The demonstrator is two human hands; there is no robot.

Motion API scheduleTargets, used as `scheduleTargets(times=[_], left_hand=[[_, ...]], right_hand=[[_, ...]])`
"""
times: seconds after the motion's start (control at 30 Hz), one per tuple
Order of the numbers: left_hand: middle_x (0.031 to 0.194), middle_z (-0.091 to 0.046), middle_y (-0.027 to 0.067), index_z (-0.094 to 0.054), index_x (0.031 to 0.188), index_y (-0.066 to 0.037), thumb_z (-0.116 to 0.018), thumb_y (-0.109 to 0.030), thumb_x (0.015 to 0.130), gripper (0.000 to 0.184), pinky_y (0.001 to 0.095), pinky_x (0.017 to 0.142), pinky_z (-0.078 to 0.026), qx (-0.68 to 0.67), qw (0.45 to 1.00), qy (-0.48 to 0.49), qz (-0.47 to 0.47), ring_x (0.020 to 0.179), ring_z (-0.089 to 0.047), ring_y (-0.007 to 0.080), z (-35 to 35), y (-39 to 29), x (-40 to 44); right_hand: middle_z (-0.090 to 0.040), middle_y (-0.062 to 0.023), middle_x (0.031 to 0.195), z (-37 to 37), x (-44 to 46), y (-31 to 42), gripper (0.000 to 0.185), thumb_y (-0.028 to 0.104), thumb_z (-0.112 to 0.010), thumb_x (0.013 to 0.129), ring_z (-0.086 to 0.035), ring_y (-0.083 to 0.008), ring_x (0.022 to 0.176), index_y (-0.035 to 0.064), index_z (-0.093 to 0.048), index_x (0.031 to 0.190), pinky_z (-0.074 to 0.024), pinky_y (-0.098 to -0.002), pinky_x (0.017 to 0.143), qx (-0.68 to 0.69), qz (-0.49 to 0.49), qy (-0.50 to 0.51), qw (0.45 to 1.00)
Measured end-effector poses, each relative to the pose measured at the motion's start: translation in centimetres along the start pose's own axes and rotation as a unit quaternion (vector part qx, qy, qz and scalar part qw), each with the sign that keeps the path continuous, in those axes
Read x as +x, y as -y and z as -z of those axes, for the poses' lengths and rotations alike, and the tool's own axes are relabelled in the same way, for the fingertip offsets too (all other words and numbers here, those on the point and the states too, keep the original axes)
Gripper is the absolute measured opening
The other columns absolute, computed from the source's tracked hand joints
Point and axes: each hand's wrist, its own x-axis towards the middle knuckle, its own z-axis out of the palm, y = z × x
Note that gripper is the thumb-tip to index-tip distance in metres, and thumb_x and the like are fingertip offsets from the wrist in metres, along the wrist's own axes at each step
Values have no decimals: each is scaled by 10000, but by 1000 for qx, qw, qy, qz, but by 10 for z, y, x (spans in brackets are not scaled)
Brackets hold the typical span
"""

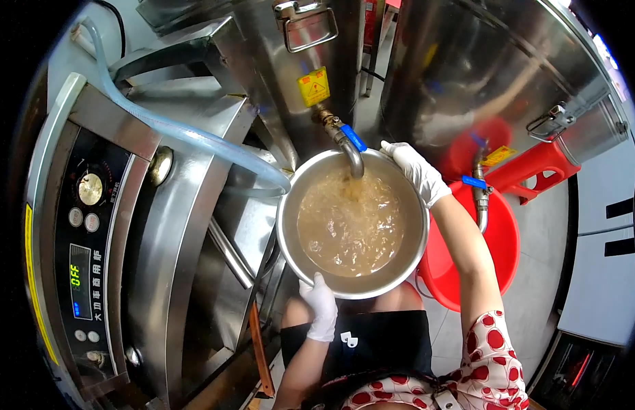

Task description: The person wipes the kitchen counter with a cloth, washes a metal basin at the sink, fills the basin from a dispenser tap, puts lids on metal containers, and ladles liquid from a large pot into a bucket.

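A round metal basin (pixel 353 287) sits under a metal tap (pixel 357 164) with a blue lever. Cloudy brownish liquid (pixel 348 236) runs from the spout into it, and the surface is churning. My left hand (pixel 320 307), in a white glove, grips the near-left rim with the thumb over the edge; its other fingers are hidden beneath. On the far-right rim my right hand (pixel 414 174), gloved as well, has its fingers wrapped along the outside. The tap comes out of a tall steel vat (pixel 283 89) bearing a yellow warning label (pixel 314 87).
At left stands a steel cooker with a control panel (pixel 85 232) whose display reads OFF. A clear hose (pixel 194 140) crosses from it towards the basin. To the right, a red bucket (pixel 505 253) stands under a second tap (pixel 480 195) on another vat (pixel 481 75). A red plastic stool (pixel 546 171) is behind.
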Motion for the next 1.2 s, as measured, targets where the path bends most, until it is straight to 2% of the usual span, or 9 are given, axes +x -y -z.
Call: scheduleTargets(times=[0.13, 0.43, 0.73, 1.0, 1.1, 1.2], left_hand=[[1114, -552, 136, -459, 1148, 52, -406, 70, 868, 286, 310, 878, -420, -9, 1000, -1, 5, 984, -548, 210, 1, 2, 1], [1126, -550, 141, -454, 1166, 56, -405, 77, 856, 314, 322, 889, -411, -11, 1000, 6, -6, 997, -546, 224, 0, 0, 0], [1122, -552, 145, -454, 1161, 60, -413, 74, 846, 318, 320, 881, -413, 3, 1000, 6, -14, 985, -549, 228, 2, 3, 1], [1114, -559, 147, -459, 1140, 63, -417, 71, 841, 302, 322, 883, -414, 12, 1000, 2, -13, 984, -552, 229, 0, 0, 0], [1064, -584, 135, -484, 1107, 62, -436, 71, 841, 271, 292, 819, -445, -5, 1000, -13, -24, 924, -577, 201, 0, 3, 1], [1070, -582, 134, -481, 1114, 62, -433, 71, 841, 277, 292, 827, -440, 1, 1000, -11, -29, 932, -574, 202, 1, 5, 2]], right_hand=[[-656, -66, 908, 3, 12, -5, 338, 246, -388, 954, -602, -140, 789, 3, -621, 977, -472, -273, 752, -21, 7, -4, 1000], [-652, -61, 871, -3, 2, -3, 333, 242, -409, 950, -600, -137, 746, -10, -626, 963, -470, -273, 713, 35, 21, 10, 999], [-650, -64, 848, -8, -6, 9, 335, 244, -413, 950, -596, -142, 725, -13, -630, 943, -470, -293, 687, -62, 9, -49, 997], [-651, -70, 840, -12, -16, 12, 333, 247, -414, 949, -600, -149, 717, -7, -628, 940, -473, -297, 684, -26, 5, -41, 999], [-651, -73, 837, -13, -17, 12, 332, 248, -414, 949, -602, -152, 714, -5, -628, 939, -474, -299, 683, -19, 3, -39, 999], [-651, -76, 834, -15, -17, 13, 331, 250, -414, 948, -603, -154, 711, -2, -628, 938, -475, -301, 682, -12, 1, -38, 999]])
